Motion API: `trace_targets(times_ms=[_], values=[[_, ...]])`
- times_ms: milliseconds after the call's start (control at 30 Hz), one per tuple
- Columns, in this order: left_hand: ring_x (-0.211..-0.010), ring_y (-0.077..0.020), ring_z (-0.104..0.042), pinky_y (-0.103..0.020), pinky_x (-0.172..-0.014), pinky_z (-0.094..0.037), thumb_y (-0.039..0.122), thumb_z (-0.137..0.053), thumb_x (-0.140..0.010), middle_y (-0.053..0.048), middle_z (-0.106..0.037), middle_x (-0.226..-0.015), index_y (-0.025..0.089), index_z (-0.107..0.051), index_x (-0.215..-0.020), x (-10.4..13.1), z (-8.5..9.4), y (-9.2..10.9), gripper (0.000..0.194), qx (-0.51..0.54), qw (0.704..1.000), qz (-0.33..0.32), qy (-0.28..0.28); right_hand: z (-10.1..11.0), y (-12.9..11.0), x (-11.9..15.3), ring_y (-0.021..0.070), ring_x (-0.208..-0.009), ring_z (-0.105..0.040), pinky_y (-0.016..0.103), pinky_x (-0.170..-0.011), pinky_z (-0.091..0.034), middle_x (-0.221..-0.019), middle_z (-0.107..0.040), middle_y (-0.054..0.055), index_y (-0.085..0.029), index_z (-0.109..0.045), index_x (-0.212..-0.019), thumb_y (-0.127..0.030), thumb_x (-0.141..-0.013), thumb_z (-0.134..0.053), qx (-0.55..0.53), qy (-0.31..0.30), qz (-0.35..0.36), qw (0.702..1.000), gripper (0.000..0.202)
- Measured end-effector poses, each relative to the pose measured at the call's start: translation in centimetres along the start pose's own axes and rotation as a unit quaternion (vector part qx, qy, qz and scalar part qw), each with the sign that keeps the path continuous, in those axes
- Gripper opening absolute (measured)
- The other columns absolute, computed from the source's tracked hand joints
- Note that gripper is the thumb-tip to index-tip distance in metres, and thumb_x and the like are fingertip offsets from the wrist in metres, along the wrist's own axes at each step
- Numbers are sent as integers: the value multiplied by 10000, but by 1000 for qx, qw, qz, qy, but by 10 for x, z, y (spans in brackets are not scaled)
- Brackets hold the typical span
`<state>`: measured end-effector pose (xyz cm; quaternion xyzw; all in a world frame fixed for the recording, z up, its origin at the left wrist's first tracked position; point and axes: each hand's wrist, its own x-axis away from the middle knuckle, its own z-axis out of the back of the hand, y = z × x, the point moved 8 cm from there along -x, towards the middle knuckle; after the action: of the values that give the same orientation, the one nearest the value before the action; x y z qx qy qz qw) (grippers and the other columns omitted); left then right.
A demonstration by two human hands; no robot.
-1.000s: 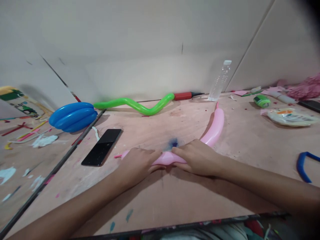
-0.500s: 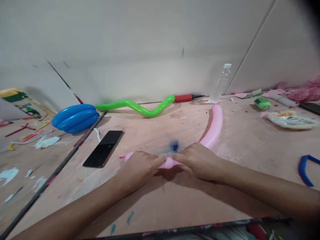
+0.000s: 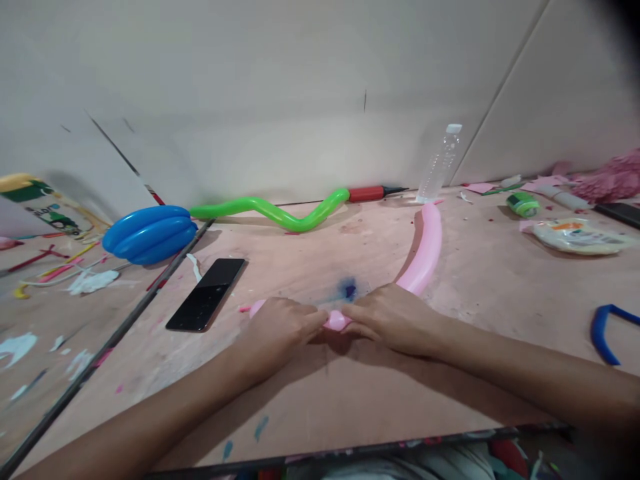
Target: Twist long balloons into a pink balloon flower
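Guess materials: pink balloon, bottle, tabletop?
Pink balloon: likely latex, smooth soft sheen, pinched narrow between left hand and right hand. Bottle: clear plastic, see-through, white cap. Tabletop: probably plywood, matte, paint-stained.

The long balloon (image 3: pixel 425 250) lies on the bench (image 3: pixel 500 287), from the middle toward the back edge. The left hand (image 3: pixel 280 330) and the right hand (image 3: pixel 395 319) rest on its near end, side by side. The phone (image 3: pixel 206 303) lies left of the hands. The folded balloon (image 3: pixel 147 233) is behind the phone, near the left edge. The wavy balloon (image 3: pixel 273 212) and the pump (image 3: pixel 373 193) lie along the back edge; the bottle (image 3: pixel 440 163) stands right of the pump. The bag (image 3: pixel 580 235) is near the right edge.
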<state>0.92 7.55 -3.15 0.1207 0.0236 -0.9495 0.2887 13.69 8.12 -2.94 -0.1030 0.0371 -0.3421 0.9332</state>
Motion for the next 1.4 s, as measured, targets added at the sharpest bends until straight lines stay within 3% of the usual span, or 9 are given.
trace_targets(times_ms=[67,133,267,333,433,600,933,1133,1400], values=[[-744,-197,-644,-319,-633,-319,469,-528,-1009,3,-697,-809,223,-618,-902,-2,5,-11,283,-8,999,35,-26,8,3,0,243,-776,-660,331,-654,-364,-948,-733,84,-178,-681,-1004,-511,-991,-530,18,36,1,999,365],[-850,-234,-663,-327,-695,-377,574,-539,-969,-24,-719,-914,234,-636,-974,-3,13,-26,354,-8,996,74,-49,18,8,2,247,-802,-643,333,-678,-362,-976,-723,84,-181,-669,-1010,-510,-934,-611,26,72,1,997,342],[-923,-269,-662,-350,-764,-437,380,-620,-902,-54,-726,-993,222,-648,-999,3,27,-56,188,-35,987,136,-83,36,27,9,227,-835,-635,314,-705,-360,-1009,-728,48,-219,-657,-1097,-411,-921,-641,14,112,-53,992,261],[-1007,-296,-665,-378,-829,-463,318,-625,-865,-93,-723,-1129,196,-634,-1139,7,29,-63,301,-48,983,160,-76,40,34,12,229,-842,-641,309,-705,-360,-1001,-736,45,-216,-666,-1061,-417,-917,-648,18,115,-82,990,249],[-1132,-321,-649,-412,-902,-474,471,-594,-916,-110,-669,-1321,217,-543,-1346,7,27,-59,502,-38,984,169,-48,38,36,12,235,-816,-649,306,-679,-349,-966,-746,38,-227,-680,-1038,-506,-910,-648,26,105,-93,990,308],[-982,-305,-704,-367,-778,-480,628,-513,-954,-67,-747,-1090,250,-614,-1219,0,11,-44,473,-36,981,161,-98,24,36,7,244,-734,-655,303,-605,-306,-896,-759,47,-233,-700,-998,-643,-908,-587,36,73,-100,992,434],[-829,-253,-706,-313,-671,-422,314,-521,-1008,-34,-753,-911,233,-656,-989,0,7,-39,158,-70,978,140,-135,22,41,5,242,-860,-676,311,-721,-394,-990,-762,80,-235,-681,-1231,-317,-989,-531,37,31,-96,994,296],[-761,-224,-695,-298,-618,-387,195,-531,-978,-29,-759,-860,228,-664,-960,0,10,-30,138,-79,987,96,-98,15,41,1,226,-800,-676,300,-665,-370,-952,-760,88,-189,-711,-1004,-180,-965,-477,46,29,-89,995,237],[-733,-215,-692,-283,-605,-369,146,-556,-952,-42,-746,-820,204,-643,-931,0,9,-31,107,-90,989,84,-79,30,26,6,229,-820,-647,307,-678,-371,-969,-735,73,-190,-645,-1016,-521,-970,-555,11,74,-87,993,347]])
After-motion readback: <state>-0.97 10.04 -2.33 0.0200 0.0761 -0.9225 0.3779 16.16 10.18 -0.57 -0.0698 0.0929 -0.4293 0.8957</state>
